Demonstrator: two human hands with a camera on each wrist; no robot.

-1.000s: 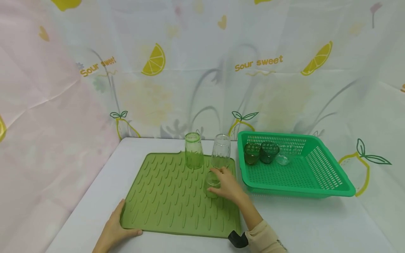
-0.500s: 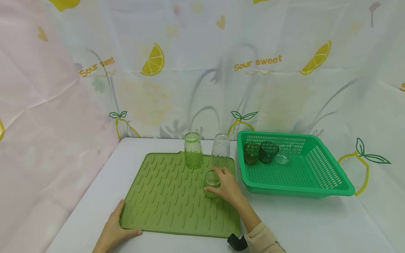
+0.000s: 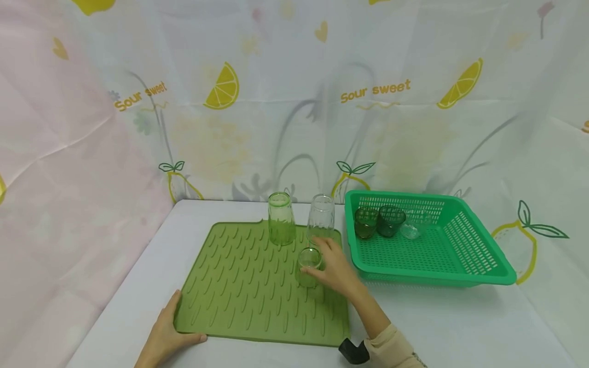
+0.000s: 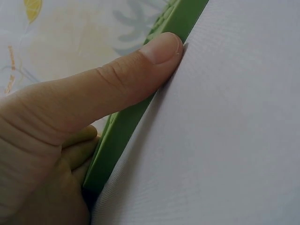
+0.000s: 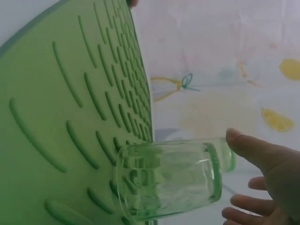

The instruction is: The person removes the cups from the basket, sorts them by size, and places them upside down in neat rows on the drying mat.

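On a green ridged mat [image 3: 248,286] stands a short pale-green glass [image 5: 168,183], bottom up. My right hand [image 3: 338,271] is beside this glass, thumb and fingers spread apart; in the right wrist view they sit off its thick base, with a gap between. Behind it, a tall clear glass [image 3: 321,214] and a tall green glass [image 3: 281,222] stand bottom up near the mat's far edge. My left hand [image 3: 165,332] rests at the mat's near left corner, its extended thumb [image 4: 126,79] against the front edge and its fingers along the left side.
A green plastic basket [image 3: 442,278] stands right of the mat. Inside it, at the left, are an amber glass [image 3: 366,223], a dark glass [image 3: 391,222] and a clear glass [image 3: 411,231]. A printed cloth [image 3: 276,128] hangs behind the white table [image 3: 442,332].
My right hand has loosened from the short glass and shifted slightly right, its fingers spreading. The glass stays upside down in about the same spot. My left hand has not moved.
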